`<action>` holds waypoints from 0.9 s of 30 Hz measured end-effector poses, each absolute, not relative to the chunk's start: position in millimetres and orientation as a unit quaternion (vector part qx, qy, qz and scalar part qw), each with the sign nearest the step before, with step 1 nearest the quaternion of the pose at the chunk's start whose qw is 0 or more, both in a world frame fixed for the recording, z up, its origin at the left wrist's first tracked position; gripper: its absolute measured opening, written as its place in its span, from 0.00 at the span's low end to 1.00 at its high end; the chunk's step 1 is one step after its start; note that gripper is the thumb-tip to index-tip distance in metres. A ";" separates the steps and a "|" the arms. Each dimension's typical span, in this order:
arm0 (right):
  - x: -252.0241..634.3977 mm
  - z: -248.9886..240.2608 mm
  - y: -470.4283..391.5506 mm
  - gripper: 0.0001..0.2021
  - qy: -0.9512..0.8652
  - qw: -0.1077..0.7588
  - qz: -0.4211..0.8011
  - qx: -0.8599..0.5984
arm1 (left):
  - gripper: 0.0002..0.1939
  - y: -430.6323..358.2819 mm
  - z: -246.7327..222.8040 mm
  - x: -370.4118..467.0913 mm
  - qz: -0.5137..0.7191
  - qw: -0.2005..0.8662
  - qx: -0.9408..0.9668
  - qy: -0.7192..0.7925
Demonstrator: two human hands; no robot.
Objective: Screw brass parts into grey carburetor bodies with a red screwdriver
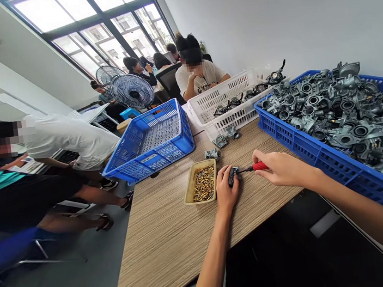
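My left hand [225, 189] grips a small dark metal part [233, 175] against the wooden table [168, 239]. In my right hand [274, 168] is a screwdriver with a red handle [259, 166], its dark shaft pointing left and its tip meeting the part. Just left of my left hand stands a cream tray [188, 193] full of small brass pieces [204, 184]. Several grey metal castings [213, 154] lie on the table beyond my hands, between the tray and a white basket. Where the tip touches the part is too small to make out.
A blue crate [319, 158] heaped with metal castings borders the right side. Behind are a white basket [231, 123] holding several assemblies and a blue basket [155, 159]. One person [200, 72] sits across the table; others and a fan [132, 92] are farther left.
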State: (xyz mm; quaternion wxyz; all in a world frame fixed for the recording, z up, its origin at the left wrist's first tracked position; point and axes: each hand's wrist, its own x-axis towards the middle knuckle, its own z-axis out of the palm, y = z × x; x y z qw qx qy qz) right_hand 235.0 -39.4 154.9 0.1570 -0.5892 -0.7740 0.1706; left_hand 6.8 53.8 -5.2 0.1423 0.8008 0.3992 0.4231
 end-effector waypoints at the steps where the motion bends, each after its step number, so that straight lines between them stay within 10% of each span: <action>1: 235.0 155.1 -39.5 0.05 -0.774 0.157 0.171 -0.589 | 0.19 53.9 -5.2 6.8 0.424 0.141 0.801 0.399; 27: 235.9 151.8 -38.7 0.05 -0.772 0.163 0.169 -0.590 | 0.18 54.4 -5.7 6.7 0.428 0.148 0.797 0.400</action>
